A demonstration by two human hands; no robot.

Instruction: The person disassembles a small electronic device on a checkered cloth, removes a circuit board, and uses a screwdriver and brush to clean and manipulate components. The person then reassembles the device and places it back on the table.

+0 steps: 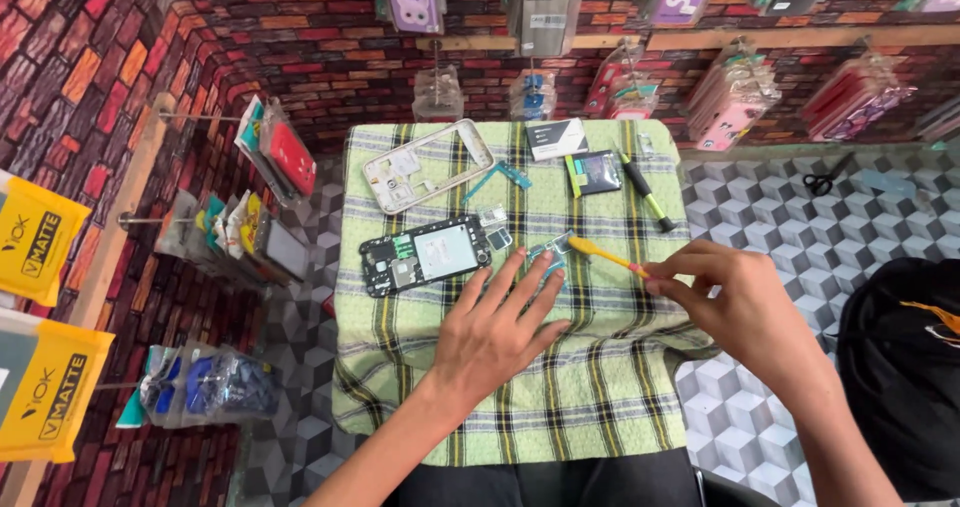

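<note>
I see a green cloth (560, 387) checked with dark and white stripes. On it lie a black phone body (425, 255) with a pale grey shield near the middle, a white frame (428, 165) at the far left corner, and a yellow tool (603, 256). The floor (760, 227) shows grey-white cubes.

Yellow signs (40, 377) left; hanging case packages (730, 102).

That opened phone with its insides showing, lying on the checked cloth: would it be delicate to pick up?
Probably. The opened phone shows a bare circuit board, so it looks fragile. Flat and thin, it seems light and unlikely to roll. The checked cloth should keep it from sliding.
</note>
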